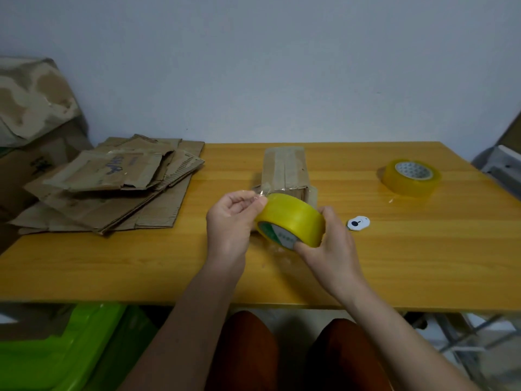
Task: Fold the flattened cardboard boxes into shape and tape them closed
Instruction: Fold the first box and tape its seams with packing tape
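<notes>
1. Wooden table [366,263] with a yellow-orange top stands against a plain pale wall; green plastic bins [70,348] sit beneath its near left edge.
2. Right hand [328,244] is clamped on the tape roll [293,221], fingers curled round its yellow outer face and a fingertip at the core. The roll is held above the table, just in front of the box.
3. Left hand [232,221] pinches the clear free end of the tape [260,194] between thumb and fingertips, at the roll's upper left.
4. Folded box [286,172] stands on the table centre, just behind the hands. It is a small brown carton, worn, with old tape strips along its top seam. Its near face is partly hidden by the roll.
5. Step in hand, as judged: drawing out a length of tape to seal the box.
6. Next move calls for pulling the strip free without letting it fold on itself, then laying it along the seam and pressing it flat.
7. Flattened boxes [112,187] lie stacked at the table's left end, creased and scuffed, not yet formed.
8. Second tape roll [410,177] lies flat at far right; a small white cutter [358,223] lies near the right hand.
</notes>
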The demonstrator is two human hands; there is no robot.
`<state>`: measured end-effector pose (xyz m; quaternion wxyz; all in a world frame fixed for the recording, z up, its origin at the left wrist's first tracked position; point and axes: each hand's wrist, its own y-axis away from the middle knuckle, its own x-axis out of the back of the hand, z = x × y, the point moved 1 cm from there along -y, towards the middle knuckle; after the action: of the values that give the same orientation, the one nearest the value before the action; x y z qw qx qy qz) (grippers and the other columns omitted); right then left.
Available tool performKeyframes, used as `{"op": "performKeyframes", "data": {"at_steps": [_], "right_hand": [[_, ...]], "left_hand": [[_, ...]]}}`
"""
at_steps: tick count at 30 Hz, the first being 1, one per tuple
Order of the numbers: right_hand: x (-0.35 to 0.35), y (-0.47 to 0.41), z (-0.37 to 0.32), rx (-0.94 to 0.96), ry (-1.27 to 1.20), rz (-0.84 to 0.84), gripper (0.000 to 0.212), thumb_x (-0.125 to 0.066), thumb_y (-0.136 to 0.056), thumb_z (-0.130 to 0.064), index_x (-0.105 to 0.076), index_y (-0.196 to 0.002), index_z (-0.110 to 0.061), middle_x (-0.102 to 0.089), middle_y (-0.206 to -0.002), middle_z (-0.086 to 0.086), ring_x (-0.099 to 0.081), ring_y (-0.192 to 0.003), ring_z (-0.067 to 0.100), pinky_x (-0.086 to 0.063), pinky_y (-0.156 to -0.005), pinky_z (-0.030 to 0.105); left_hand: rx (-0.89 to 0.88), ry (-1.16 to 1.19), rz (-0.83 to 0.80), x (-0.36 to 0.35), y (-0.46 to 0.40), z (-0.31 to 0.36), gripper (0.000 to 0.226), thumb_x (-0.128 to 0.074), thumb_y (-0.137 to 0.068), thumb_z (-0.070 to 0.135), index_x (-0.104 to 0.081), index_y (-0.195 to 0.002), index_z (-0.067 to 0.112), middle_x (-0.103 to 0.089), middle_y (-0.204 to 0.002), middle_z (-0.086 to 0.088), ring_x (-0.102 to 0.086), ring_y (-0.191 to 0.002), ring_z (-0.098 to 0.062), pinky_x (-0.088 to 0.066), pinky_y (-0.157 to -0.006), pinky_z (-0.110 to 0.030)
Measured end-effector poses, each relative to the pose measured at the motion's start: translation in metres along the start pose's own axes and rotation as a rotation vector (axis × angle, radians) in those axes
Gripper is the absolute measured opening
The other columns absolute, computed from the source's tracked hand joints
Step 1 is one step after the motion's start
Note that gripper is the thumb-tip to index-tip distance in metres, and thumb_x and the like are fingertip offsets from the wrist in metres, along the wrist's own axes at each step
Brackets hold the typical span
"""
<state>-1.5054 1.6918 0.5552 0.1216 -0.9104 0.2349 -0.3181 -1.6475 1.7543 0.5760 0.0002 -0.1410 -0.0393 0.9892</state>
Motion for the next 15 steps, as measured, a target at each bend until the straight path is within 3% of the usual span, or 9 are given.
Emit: {"op": "performKeyframes", "data": {"at_steps": [2,4,6,8,10,13,15], "right_hand": [[0.004,0.003,-0.006,0.029,0.136,0.015,0.047,-0.078,-0.069,-0.028,-0.037,-0.092,-0.031,-0.044,-0.073,-0.015,-0.042,-0.065,0.007,-0.027,-0.051,0.017],[0.007,0.007,-0.011,0.049,0.257,0.03,0.049,-0.078,-0.07,-0.031,-0.034,-0.093,-0.032,-0.042,-0.076,-0.013,-0.039,-0.069,0.011,-0.023,-0.05,0.015],[0.011,0.009,-0.014,0.079,0.32,0.045,0.049,-0.078,-0.072,-0.033,-0.034,-0.093,-0.032,-0.042,-0.076,-0.012,-0.038,-0.069,0.012,-0.021,-0.049,0.016],[0.015,0.01,-0.016,0.101,0.361,0.038,0.047,-0.077,-0.073,-0.033,-0.034,-0.093,-0.031,-0.041,-0.077,-0.012,-0.038,-0.07,0.012,-0.019,-0.049,0.018],[0.017,0.009,-0.018,0.125,0.392,0.01,0.045,-0.075,-0.074,-0.03,-0.034,-0.092,-0.03,-0.042,-0.081,-0.011,-0.039,-0.073,0.012,-0.022,-0.049,0.024],[0.019,0.006,-0.019,0.177,0.446,0.015,0.032,-0.07,-0.078,-0.019,-0.045,-0.098,-0.02,-0.052,-0.092,-0.003,-0.049,-0.087,0.021,-0.029,-0.057,0.032],[0.02,0.006,-0.021,0.265,0.468,0.067,0.031,-0.069,-0.073,-0.005,-0.051,-0.098,-0.012,-0.054,-0.092,0.005,-0.051,-0.087,0.028,-0.029,-0.058,0.032]], "left_hand": [[0.018,0.017,0.005,0.0,0.0,-0.002,0.014,-0.072,-0.082,0.002,-0.064,-0.087,0.012,-0.072,-0.072,0.007,-0.064,-0.064,0.0,-0.046,-0.053,-0.011],[0.003,0.011,-0.006,0.001,0.0,-0.002,0.023,-0.072,-0.082,0.0,-0.064,-0.102,0.01,-0.073,-0.075,0.004,-0.065,-0.068,-0.006,-0.046,-0.052,-0.012],[-0.017,-0.027,-0.048,0.007,-0.002,-0.003,0.07,-0.073,-0.082,0.0,-0.041,-0.14,0.023,-0.073,-0.08,0.0,-0.066,-0.073,-0.009,-0.049,-0.055,-0.015],[0.003,-0.079,-0.086,0.011,-0.005,-0.003,0.103,-0.073,-0.081,-0.001,-0.009,-0.152,0.036,-0.074,-0.079,0.001,-0.068,-0.074,-0.005,-0.052,-0.062,-0.017],[0.078,-0.081,-0.067,0.011,-0.006,-0.003,0.098,-0.072,-0.081,-0.001,-0.01,-0.154,0.021,-0.074,-0.08,0.003,-0.069,-0.074,-0.003,-0.052,-0.064,-0.018],[0.163,-0.103,-0.039,0.006,-0.005,0.0,0.061,-0.073,-0.082,0.002,-0.047,-0.137,0.003,-0.071,-0.083,-0.004,-0.063,-0.057,-0.001,-0.048,-0.051,-0.014],[0.145,-0.17,-0.024,0.004,-0.004,0.001,0.033,-0.073,-0.082,0.002,-0.067,-0.114,0.0,-0.068,-0.071,-0.001,-0.057,-0.047,0.001,-0.044,-0.047,-0.012]]}}
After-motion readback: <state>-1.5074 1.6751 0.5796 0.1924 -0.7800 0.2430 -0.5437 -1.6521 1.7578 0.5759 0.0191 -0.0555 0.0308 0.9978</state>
